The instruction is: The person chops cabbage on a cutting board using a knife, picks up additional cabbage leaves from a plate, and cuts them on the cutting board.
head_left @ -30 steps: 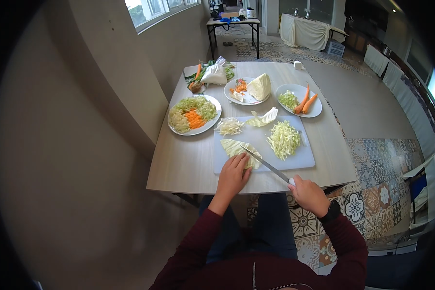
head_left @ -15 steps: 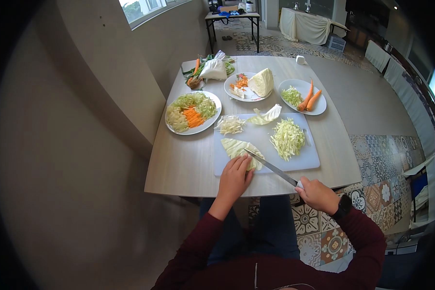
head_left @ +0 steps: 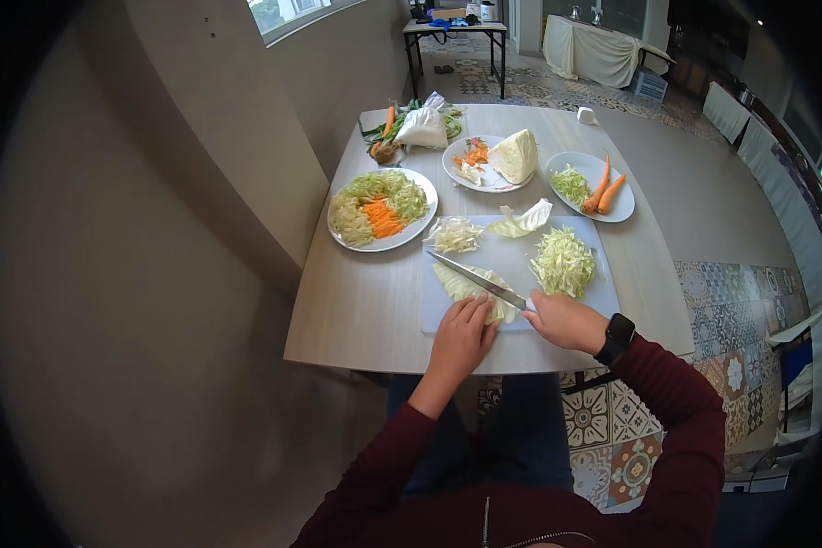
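Note:
My right hand is wrapped round the handle of a kitchen knife. Its blade lies slantwise over a pale green cabbage leaf, with the tip toward the far left. With bent fingers, my left hand holds that leaf down at the near edge of the white cutting board; the fingertips are close to the blade. A heap of shredded cabbage sits on the board's right side. Toward the back of the board are whitish shreds and another cabbage leaf piece.
Behind the board stand a plate of shredded vegetables, a plate with a cabbage chunk, and a plate with shreds and two carrots. A plastic bag and vegetables lie at the far left. A wall borders the left.
My right hand has moved forward and left with the knife, so the blade now reaches across the leaf. My left hand stays on the leaf. The whole view has shifted slightly.

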{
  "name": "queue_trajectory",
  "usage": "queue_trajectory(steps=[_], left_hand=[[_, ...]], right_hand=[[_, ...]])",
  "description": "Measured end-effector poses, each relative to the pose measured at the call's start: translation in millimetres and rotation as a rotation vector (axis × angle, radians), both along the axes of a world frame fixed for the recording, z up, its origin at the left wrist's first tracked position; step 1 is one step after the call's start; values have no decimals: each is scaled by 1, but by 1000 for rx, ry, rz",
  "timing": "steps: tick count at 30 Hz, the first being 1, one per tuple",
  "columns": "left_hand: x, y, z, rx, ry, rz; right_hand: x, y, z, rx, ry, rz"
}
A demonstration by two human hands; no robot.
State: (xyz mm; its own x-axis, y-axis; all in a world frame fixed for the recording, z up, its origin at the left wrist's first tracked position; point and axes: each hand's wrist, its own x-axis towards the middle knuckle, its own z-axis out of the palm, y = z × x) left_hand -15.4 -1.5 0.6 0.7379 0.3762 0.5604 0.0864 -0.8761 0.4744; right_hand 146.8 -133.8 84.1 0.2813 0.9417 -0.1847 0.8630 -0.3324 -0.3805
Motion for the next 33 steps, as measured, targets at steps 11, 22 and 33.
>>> queue_trajectory(steps=[11, 22, 33], left_hand=[[0, 0, 1, -38, -8, 6], [-1, -1, 1, -39, -20, 5], [-6, -4, -7, -103, -98, 31]], right_hand=[[-4, -40, 9, -13, -13, -51], [-18, -148, 3, -55, -77, -145], [-49, -173, 13, 3, -93, -316]])
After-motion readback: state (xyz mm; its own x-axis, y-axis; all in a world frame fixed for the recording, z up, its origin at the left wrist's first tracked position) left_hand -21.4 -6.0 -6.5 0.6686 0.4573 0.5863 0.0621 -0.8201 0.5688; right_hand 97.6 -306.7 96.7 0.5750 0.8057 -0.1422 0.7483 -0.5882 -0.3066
